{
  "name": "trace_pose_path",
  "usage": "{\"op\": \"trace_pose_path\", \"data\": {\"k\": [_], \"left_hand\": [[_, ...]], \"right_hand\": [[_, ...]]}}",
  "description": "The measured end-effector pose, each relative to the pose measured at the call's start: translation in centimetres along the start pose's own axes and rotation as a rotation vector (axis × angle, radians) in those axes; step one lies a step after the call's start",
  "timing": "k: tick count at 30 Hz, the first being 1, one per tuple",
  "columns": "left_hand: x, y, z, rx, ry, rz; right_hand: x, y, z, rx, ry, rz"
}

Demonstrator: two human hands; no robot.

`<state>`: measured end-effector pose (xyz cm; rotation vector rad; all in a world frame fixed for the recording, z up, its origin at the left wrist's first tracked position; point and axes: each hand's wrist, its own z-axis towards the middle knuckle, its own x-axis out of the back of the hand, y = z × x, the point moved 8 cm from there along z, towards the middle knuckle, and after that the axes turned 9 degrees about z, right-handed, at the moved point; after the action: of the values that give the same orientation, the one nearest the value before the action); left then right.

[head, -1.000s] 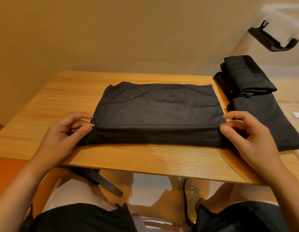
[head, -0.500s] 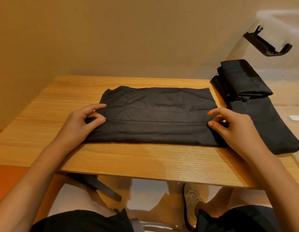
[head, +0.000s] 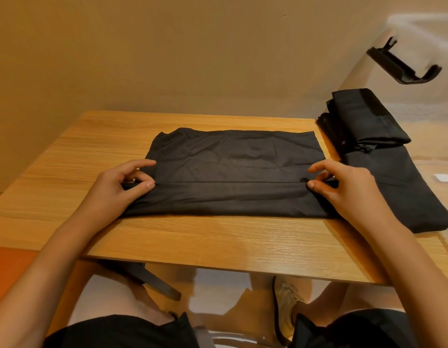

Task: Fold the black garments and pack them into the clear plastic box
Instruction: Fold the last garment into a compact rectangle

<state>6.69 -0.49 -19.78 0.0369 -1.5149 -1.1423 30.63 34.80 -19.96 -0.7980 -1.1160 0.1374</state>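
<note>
Fold step in progress. Black garment [head: 230,156] lay flat mid-table [head: 218,247], long axis running 9 to 3 o'clock. Over the last second both hands carried the near hem away from the seat toward 12 o'clock: what was a narrow band at the 6 o'clock edge had grown into a wider flap [head: 230,197], its edge now roughly a third of the way up the cloth.

Left hand [head: 122,187] pinched the 9 o'clock end of the flap, thumb on top. Right hand [head: 343,187] pinched the 3 o'clock end the same way. Neither had let go.

Flap edge looked straight and parallel to the far edge, so my read is the first fold landed clean. Probably one or two more folds before it matches the pack size.

Clear plastic box [head: 418,33] sat at 2 o'clock, folded garments [head: 368,116] already inside, black clip [head: 403,69] on its wall. This piece wasn't packed yet.
</note>
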Motion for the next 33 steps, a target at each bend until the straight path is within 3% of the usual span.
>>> {"op": "trace_pose_path", "data": {"k": [4, 12, 15, 17, 19, 21, 25, 28, 33], "left_hand": [[0.6, 0.1, -0.3, 0.021, 0.017, -0.024], [-0.3, 0.2, 0.2, -0.031, 0.009, 0.147], [0.1, 2.4, 0.3, -0.197, 0.131, 0.420], [0.0, 4.9, -0.2, -0.290, 0.201, 0.476], [-1.6, 7.4, -1.0, -0.322, 0.141, 0.402], [-5.0, 9.2, -1.9, -0.300, -0.020, 0.396], [-10.3, 8.4, -2.4, -0.211, -0.261, 0.620], [-11.2, 7.2, -2.5, -0.183, -0.322, 0.671], [-10.9, 6.7, -2.9, -0.190, -0.331, 0.692]], "right_hand": [[0.0, 0.0, 0.3, -0.008, 0.009, -0.002], [-0.3, -0.9, 0.2, -0.013, -0.006, -0.040], [-0.2, -3.1, -0.4, 0.054, 0.002, -0.034], [-0.9, -5.1, -0.9, 0.111, -0.043, -0.013], [-2.4, -7.6, -1.7, 0.189, -0.110, -0.022], [-4.5, -9.9, -2.5, 0.256, -0.179, -0.073], [-9.5, -10.7, -3.8, 0.231, -0.333, -0.286], [-10.9, -8.7, -4.4, 0.142, -0.396, -0.354], [-9.8, -7.2, -5.0, 0.067, -0.364, -0.331]]}}
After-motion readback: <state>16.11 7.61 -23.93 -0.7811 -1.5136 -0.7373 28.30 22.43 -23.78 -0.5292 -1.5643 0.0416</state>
